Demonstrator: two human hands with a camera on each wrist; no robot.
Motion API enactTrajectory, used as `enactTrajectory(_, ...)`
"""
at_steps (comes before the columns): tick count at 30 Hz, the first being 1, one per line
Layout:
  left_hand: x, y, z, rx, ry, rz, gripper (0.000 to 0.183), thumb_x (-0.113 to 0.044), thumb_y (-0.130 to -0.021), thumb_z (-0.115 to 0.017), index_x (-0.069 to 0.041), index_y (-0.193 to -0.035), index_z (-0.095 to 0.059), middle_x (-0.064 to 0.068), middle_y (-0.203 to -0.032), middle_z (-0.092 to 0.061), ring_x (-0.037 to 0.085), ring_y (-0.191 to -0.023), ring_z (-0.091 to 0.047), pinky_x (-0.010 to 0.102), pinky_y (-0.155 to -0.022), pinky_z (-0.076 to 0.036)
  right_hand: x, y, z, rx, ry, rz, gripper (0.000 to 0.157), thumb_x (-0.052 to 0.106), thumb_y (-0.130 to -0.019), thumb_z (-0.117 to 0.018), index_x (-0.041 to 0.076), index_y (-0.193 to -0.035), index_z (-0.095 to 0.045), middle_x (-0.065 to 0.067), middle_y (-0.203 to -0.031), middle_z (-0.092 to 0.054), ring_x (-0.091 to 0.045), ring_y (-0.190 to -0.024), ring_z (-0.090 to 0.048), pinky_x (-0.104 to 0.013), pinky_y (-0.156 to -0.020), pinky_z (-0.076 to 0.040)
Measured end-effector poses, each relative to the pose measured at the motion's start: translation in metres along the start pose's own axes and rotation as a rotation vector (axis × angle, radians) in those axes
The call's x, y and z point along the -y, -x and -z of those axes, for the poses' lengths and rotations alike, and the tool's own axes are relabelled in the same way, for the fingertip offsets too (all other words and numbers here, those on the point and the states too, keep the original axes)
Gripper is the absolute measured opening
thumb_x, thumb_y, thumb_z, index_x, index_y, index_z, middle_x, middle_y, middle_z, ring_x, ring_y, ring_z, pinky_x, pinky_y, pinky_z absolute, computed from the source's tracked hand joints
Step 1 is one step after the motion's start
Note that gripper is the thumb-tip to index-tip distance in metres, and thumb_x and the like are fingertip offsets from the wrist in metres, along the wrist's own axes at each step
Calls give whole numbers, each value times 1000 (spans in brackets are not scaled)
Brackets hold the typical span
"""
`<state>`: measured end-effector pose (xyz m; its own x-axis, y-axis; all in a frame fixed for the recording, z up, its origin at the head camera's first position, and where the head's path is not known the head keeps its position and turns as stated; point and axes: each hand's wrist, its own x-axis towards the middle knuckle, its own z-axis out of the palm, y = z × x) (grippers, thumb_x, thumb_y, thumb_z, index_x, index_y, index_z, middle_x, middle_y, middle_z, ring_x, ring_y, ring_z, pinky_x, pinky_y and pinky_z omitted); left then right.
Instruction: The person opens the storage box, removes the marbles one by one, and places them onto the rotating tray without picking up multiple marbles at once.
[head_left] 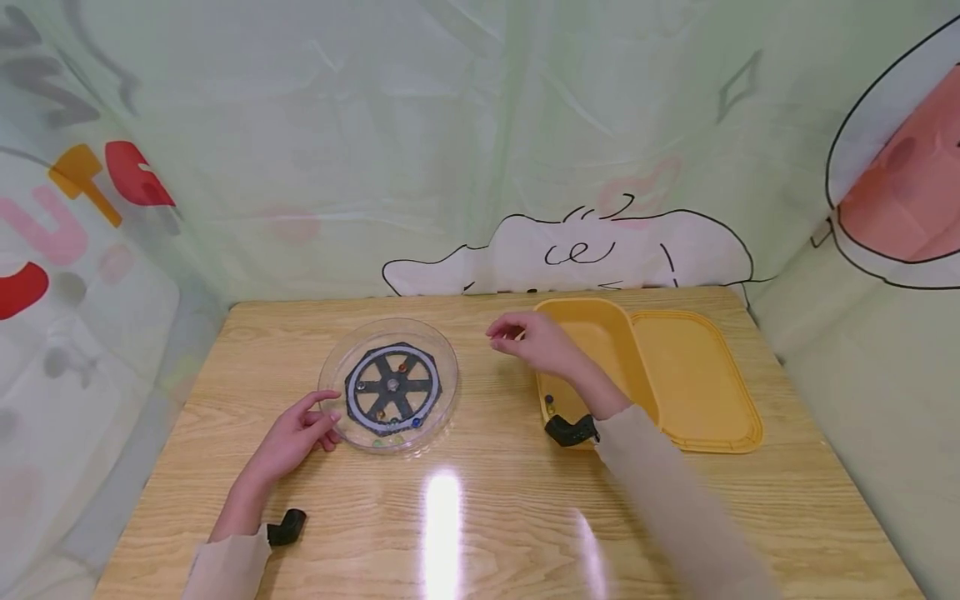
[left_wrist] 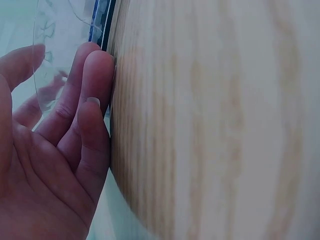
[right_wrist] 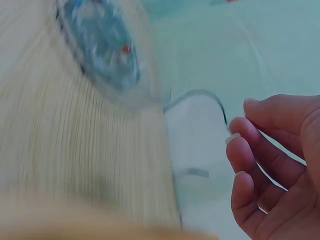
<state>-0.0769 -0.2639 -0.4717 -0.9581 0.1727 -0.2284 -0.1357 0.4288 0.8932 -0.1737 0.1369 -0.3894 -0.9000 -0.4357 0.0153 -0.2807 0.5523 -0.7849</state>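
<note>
A round clear dish (head_left: 450, 367) stands on the left half of the table. It has a dark, wheel-like spoked pattern and several small coloured marbles (head_left: 416, 422) inside. My left hand (head_left: 296, 437) touches the dish's near-left rim with loosely bent fingers. In the left wrist view its fingertips lie against the clear wall, close to the tabletop. Between the dish and the yellow box (head_left: 600, 333), my right hand (head_left: 543, 342) hovers above the table. The right thumb and fingers are loosely bent, and nothing shows between them in the right wrist view.
Marbles (head_left: 550, 400) lie in the near-left corner of the yellow box. Flat beside the box, on its right, is a yellow lid (head_left: 697, 383). A printed curtain (head_left: 375, 167) hangs behind the wooden table (head_left: 360, 533).
</note>
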Motion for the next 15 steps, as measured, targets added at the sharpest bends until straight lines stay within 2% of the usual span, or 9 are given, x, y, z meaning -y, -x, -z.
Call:
enactTrajectory(9,0,-1,-1,7,3,-6,42,-26,-95,-56,-10,-132,-45,14,-78,-67,28,-66,-63,32,-65,-53,-41,20,31,-52,32,-21,10,18,-88,-67,14,-97,-70,1,-91,-65,-17,-83,-56,-33,-74,-47)
enactTrajectory(12,2,-2,-1,6,1,-13,42,-25,-95,-56,-10,-132,-45,14,-78,-67,27,-65,-63,32,-64,-53,-54,22,35,-29,21,8,11,15,-86,-68,11,-96,-71,0,-89,-67,-18,-80,-56,-31,-73,-46)
enactTrajectory(15,2,-2,-1,4,1,-11,40,-25,-95,-56,-12,-131,-45,13,-77,-67,27,-65,-63,32,-64,-53,-66,22,38,47,8,15,10,12,-84,-70,10,-94,-71,-1,-88,-68,-17,-79,-57,-28,-71,-46)
